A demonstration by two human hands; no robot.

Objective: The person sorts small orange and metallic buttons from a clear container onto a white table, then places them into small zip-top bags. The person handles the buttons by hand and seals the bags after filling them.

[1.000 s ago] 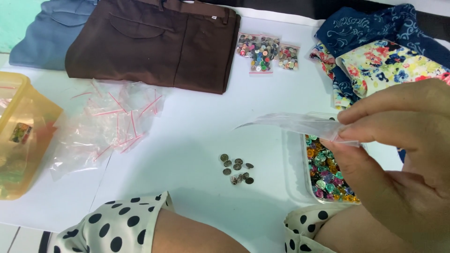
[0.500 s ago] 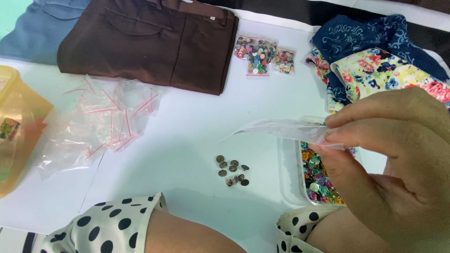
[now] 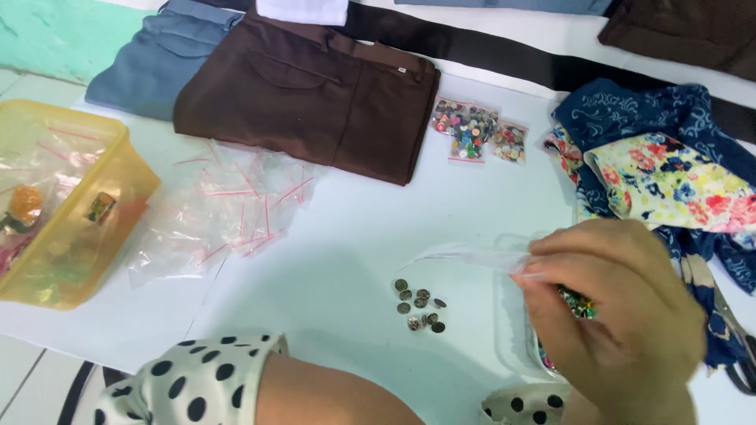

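Head view, compared with the frames of a second ago: the right hand (image 3: 622, 315) has come down and toward the near edge of the white counter (image 3: 331, 260), and it now covers most of the clear plastic tray of coloured buttons (image 3: 512, 315), which showed openly before. The small clear zip bag (image 3: 472, 256) is lower too, held flat just above the counter, with its free end pointing toward the left. The right grip is pressed together, pinching the right end of that bag between thumb and fingertips (image 3: 543, 271). By this lowering, the bag appears to be at the handling stage beside the tray; whether anything is inside it cannot be told.

The left hand is not visible; only a bare forearm in a polka-dot sleeve (image 3: 197, 378) lies at the near edge, so its grip cannot be judged.

Surroundings, largest first:
- folded brown trousers (image 3: 315, 94) at the far edge, with folded blue trousers (image 3: 150, 63) to their left;
- floral and navy patterned fabric (image 3: 669, 173) at the right edge;
- yellow translucent plastic box (image 3: 118, 212) at the left edge;
- loose pile of empty clear zip bags (image 3: 228, 205) just beside the box;
- three filled bags of mixed buttons (image 3: 476, 130) near the brown trousers;
- cluster of dark metal buttons (image 3: 417, 305) lying loose, near the bag's free end.

The hand itself blocks sight of the tray contents.
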